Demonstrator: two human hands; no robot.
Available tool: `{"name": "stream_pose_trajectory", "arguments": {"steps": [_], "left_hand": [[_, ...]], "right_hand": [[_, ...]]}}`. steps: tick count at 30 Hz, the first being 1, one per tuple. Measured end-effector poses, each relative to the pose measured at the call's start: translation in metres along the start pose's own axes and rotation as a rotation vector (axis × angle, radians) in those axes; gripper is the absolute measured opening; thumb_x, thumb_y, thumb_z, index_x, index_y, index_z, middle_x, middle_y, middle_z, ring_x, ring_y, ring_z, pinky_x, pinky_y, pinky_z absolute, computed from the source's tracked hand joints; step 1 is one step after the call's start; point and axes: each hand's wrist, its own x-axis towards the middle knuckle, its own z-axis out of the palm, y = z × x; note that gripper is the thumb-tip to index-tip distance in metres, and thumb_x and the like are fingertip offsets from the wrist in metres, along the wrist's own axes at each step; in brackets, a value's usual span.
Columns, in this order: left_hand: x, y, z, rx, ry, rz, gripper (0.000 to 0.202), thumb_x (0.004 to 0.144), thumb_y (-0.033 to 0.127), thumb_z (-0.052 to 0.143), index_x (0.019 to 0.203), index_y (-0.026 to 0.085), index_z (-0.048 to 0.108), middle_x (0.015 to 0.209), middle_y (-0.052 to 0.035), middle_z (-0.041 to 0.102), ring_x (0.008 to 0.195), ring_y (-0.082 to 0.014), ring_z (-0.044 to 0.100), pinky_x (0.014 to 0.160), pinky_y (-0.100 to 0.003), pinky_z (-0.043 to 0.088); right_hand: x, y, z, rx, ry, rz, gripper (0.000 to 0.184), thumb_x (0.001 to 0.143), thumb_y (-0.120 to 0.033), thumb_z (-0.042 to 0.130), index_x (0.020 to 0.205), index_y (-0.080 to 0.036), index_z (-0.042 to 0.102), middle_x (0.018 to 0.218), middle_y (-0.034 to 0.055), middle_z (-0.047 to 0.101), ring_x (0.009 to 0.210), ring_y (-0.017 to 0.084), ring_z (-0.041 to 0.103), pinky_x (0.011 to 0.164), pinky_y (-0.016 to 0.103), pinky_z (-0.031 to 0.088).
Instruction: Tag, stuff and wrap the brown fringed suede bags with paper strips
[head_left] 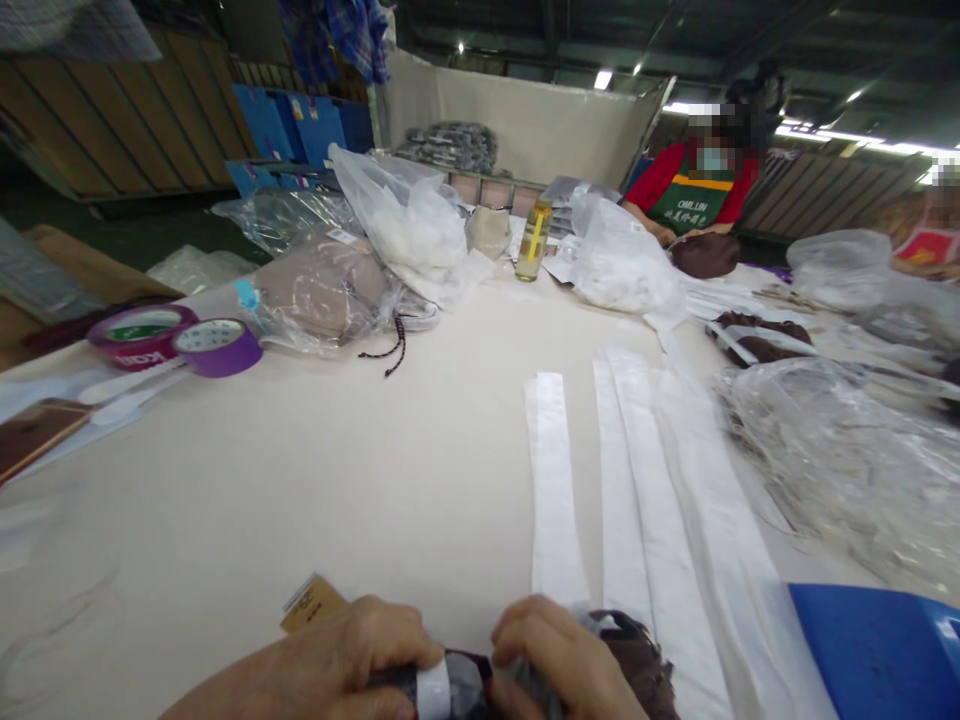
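Observation:
My left hand (352, 650), at the bottom edge, is closed on a dark rolled bundle with a white band (433, 690) around it. Curled fingers of my right hand (559, 655) grip the bundle's other end; part of it is cut off by the frame. A tan cardboard tag (313, 603) with printing sticks out behind my left hand. Crumpled dark brown fabric (637, 665) lies against my right hand's outer side. Long white strips (555, 470) run away from me over the table, just beyond my right hand.
A pale table (337, 480) holds purple tape rolls (217, 345), a phone (41, 430), a bagged taupe item (322, 290), a yellow-liquid bottle (533, 240) and clear plastic bags (840, 440). A blue object (870, 640) is at right. A co-worker (697, 190) handles brown fabric opposite.

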Motion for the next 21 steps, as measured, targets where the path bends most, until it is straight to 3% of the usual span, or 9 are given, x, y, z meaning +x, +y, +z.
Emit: {"name": "stream_pose_trajectory", "arguments": {"steps": [2, 4, 6, 8, 10, 13, 15, 21], "left_hand": [[0.000, -0.002, 0.001, -0.004, 0.004, -0.018, 0.022, 0.078, 0.022, 0.051, 0.096, 0.029, 0.062, 0.090, 0.0049, 0.060, 0.088, -0.0136, 0.051, 0.074, -0.019, 0.032], [0.002, -0.003, 0.003, -0.012, 0.008, -0.003, 0.020, 0.078, 0.020, 0.050, 0.092, 0.026, 0.062, 0.089, 0.0042, 0.058, 0.089, -0.0136, 0.051, 0.075, -0.018, 0.032], [0.005, -0.004, 0.007, -0.043, 0.026, 0.053, 0.015, 0.079, 0.020, 0.048, 0.085, 0.023, 0.062, 0.088, 0.0027, 0.056, 0.087, -0.0132, 0.051, 0.075, -0.018, 0.034], [0.008, -0.007, 0.012, -0.114, 0.072, 0.134, 0.016, 0.079, 0.022, 0.046, 0.085, 0.022, 0.061, 0.089, 0.0010, 0.055, 0.085, -0.0133, 0.051, 0.074, -0.019, 0.036], [0.009, -0.011, 0.018, -0.196, 0.140, 0.218, 0.019, 0.080, 0.026, 0.046, 0.090, 0.023, 0.061, 0.091, -0.0006, 0.057, 0.086, -0.0147, 0.052, 0.076, -0.021, 0.037], [0.008, -0.014, 0.022, -0.245, 0.173, 0.282, 0.020, 0.082, 0.029, 0.046, 0.092, 0.025, 0.063, 0.094, -0.0021, 0.059, 0.089, -0.0159, 0.054, 0.080, -0.023, 0.038], [0.007, -0.012, 0.018, -0.223, 0.133, 0.280, 0.020, 0.082, 0.028, 0.048, 0.092, 0.025, 0.065, 0.096, -0.0019, 0.060, 0.089, -0.0156, 0.054, 0.081, -0.023, 0.038], [0.010, 0.002, -0.001, -0.232, -0.039, 0.225, 0.023, 0.070, 0.023, 0.056, 0.087, 0.026, 0.070, 0.092, 0.0001, 0.064, 0.085, -0.0155, 0.056, 0.075, -0.022, 0.041]], "right_hand": [[0.018, -0.005, -0.012, 0.058, -0.121, 0.220, 0.022, 0.076, -0.016, 0.050, 0.095, -0.020, 0.060, 0.095, 0.0040, 0.064, 0.088, 0.016, 0.058, 0.076, 0.023, 0.042], [0.037, -0.011, -0.018, 0.083, -0.346, 0.321, 0.031, 0.072, -0.013, 0.047, 0.098, -0.020, 0.063, 0.094, 0.0045, 0.067, 0.086, 0.017, 0.060, 0.073, 0.023, 0.044], [0.054, -0.015, -0.020, 0.056, -0.576, 0.274, 0.037, 0.069, -0.010, 0.044, 0.098, -0.018, 0.066, 0.090, 0.0054, 0.070, 0.079, 0.017, 0.062, 0.063, 0.021, 0.043], [0.063, -0.018, -0.018, -0.022, -0.688, 0.214, 0.040, 0.066, -0.007, 0.043, 0.096, -0.015, 0.068, 0.086, 0.0078, 0.071, 0.073, 0.017, 0.063, 0.055, 0.020, 0.040], [0.065, -0.018, -0.015, -0.052, -0.686, 0.221, 0.040, 0.066, -0.007, 0.043, 0.095, -0.013, 0.069, 0.083, 0.0093, 0.071, 0.070, 0.018, 0.063, 0.051, 0.019, 0.039], [0.058, -0.018, -0.010, 0.021, -0.575, 0.257, 0.040, 0.067, -0.008, 0.043, 0.096, -0.016, 0.069, 0.087, 0.0081, 0.071, 0.076, 0.017, 0.064, 0.059, 0.019, 0.042], [0.051, -0.020, -0.011, 0.046, -0.528, 0.278, 0.037, 0.070, -0.009, 0.043, 0.095, -0.017, 0.069, 0.087, 0.0070, 0.071, 0.077, 0.016, 0.064, 0.062, 0.019, 0.043], [0.038, -0.029, -0.018, 0.058, -0.446, 0.343, 0.033, 0.077, -0.017, 0.040, 0.092, -0.022, 0.069, 0.079, 0.0043, 0.070, 0.066, 0.015, 0.063, 0.049, 0.018, 0.039]]}}
